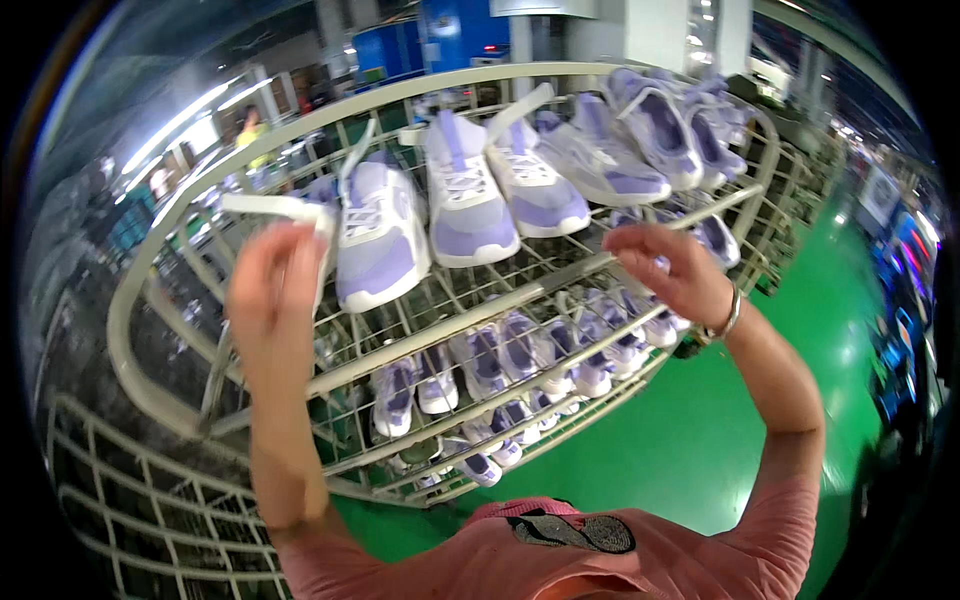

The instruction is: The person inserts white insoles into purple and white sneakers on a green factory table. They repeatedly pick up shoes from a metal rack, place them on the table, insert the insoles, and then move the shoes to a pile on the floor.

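Purple, white and grey sneakers stand along the top tier of a cream wire rack (560, 280), several with white straps sticking up. My left hand (275, 275), blurred by motion, is at the left end of this row, over a shoe whose white strap (270, 205) juts out to the left. It hides most of that shoe, and whether it grips it does not show. Right of it stands a sneaker (380, 235), toe toward me. My right hand (670, 268), with a bracelet on its wrist, hovers at the rack's front rail below another sneaker (605, 160). Its fingers are loosely bent, holding nothing.
Lower tiers carry more purple and white shoes (485, 360). Another wire rack (150, 500) stands at the lower left. Green floor (700, 430) stretches to the right, with dark equipment (905, 340) beyond. A person in yellow (252, 135) is far off at the left.
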A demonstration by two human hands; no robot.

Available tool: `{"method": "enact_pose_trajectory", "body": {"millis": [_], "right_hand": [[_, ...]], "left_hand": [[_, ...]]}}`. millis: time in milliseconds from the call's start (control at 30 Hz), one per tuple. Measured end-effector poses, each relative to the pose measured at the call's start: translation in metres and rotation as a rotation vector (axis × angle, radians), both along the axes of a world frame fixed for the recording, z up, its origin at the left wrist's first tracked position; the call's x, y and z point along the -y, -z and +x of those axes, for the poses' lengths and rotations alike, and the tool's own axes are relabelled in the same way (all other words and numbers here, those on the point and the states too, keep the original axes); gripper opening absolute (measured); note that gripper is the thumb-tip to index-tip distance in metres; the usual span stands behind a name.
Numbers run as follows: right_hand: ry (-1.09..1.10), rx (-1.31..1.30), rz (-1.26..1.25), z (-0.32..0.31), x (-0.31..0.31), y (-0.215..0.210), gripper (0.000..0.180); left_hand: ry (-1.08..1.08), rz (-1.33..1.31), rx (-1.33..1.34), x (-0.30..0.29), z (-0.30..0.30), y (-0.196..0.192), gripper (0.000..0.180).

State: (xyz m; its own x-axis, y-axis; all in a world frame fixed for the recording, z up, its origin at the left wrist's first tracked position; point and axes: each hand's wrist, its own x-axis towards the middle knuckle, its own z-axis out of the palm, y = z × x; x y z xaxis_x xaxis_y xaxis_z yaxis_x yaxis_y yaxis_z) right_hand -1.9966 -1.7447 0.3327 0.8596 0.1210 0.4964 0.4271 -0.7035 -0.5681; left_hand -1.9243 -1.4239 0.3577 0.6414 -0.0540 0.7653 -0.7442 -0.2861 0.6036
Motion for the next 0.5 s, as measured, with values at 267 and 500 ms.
{"method": "enact_pose_trajectory", "body": {"millis": [267, 500], "right_hand": [[0.088, 0.417, -0.304, 0.177, -0.022, -0.064, 0.032], [0.427, -0.067, -0.805, 0.281, -0.024, -0.066, 0.043]], "left_hand": [[-0.579, 0.773, -0.068, 0.002, 0.151, -0.046, 0.031], [-0.489, 1.045, -0.504, 0.020, 0.223, -0.034, 0.055]]}}
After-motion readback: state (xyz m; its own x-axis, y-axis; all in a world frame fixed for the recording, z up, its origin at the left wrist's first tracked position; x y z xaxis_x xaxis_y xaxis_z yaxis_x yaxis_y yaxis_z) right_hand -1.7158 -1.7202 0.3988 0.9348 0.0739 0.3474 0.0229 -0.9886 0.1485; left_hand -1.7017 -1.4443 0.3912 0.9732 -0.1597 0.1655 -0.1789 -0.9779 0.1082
